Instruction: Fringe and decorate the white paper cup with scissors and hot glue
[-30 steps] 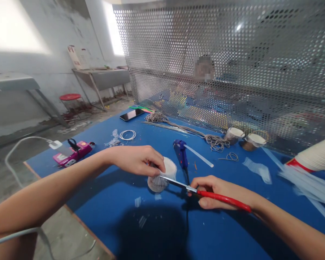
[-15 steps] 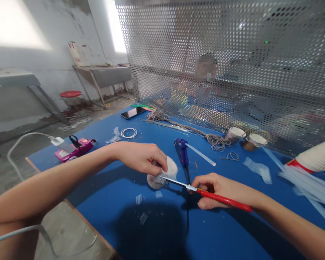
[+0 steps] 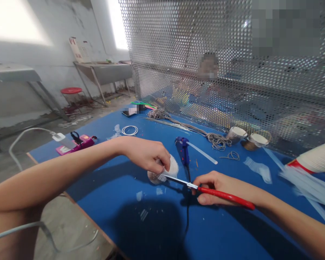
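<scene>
My left hand (image 3: 148, 155) is closed, its fingertips pinching a white, rounded piece (image 3: 173, 167) just above the blue tabletop. My fingers hide part of it, and its exact kind does not show. A small translucent striped strip (image 3: 161, 177) hangs at its near edge. Red-handled scissors (image 3: 223, 196) are in my right hand (image 3: 219, 187), with the fingers wrapped round them. Their blades point left, and the tips meet the strip right under my left fingertips. Small striped scraps (image 3: 144, 215) lie on the table below.
Behind the hands lies a blue glue gun (image 3: 182, 148) with a glue stick in it. Grey cord (image 3: 216, 141), two cups (image 3: 257, 140), a phone (image 3: 128, 111) and a pink power strip (image 3: 83, 142) surround the work. Translucent strips (image 3: 311, 184) lie at right. A perforated metal screen (image 3: 165, 47) stands behind.
The camera view has shifted a little. My left hand and the scissors stay in nearly the same place, with the blade tips still at the striped strip.
</scene>
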{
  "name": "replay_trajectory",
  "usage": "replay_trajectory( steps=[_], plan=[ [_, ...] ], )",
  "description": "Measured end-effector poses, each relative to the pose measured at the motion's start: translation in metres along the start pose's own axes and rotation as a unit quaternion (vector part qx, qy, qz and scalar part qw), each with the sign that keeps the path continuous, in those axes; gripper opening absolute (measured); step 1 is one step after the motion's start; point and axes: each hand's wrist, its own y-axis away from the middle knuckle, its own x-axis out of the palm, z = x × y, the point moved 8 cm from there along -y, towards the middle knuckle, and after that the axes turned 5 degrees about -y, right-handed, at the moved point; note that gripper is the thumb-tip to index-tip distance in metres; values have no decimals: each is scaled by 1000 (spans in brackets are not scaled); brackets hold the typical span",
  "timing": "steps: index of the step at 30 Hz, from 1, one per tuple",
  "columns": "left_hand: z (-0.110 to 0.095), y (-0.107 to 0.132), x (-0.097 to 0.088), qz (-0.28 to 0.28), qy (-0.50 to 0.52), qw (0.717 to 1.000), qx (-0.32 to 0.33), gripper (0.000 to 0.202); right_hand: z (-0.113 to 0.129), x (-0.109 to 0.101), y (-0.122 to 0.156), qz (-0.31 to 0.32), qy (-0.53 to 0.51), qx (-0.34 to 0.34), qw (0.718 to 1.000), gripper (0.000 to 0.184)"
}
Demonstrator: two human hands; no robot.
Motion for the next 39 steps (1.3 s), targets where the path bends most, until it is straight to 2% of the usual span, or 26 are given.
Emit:
replay_trajectory(
  steps=[9,19,27,34,39],
  plan=[
    [-3,-9,1,40,-2,999,-21,28,15,-4,1,0,74,11,997,47],
    [-4,-15,-13,-29,55,998,-7,21,19,-4,0,3,94,10,996,55],
    [-8,-18,-10,28,-26,999,-18,25,25,-5,2,0,90,-4,996,62],
    [-6,-19,-7,42,-53,997,-25,22,18,-7,0,-3,74,14,997,59],
    [-6,-20,-8,23,-37,999,-19,22,19,-7,-2,8,95,17,995,53]
  ],
)
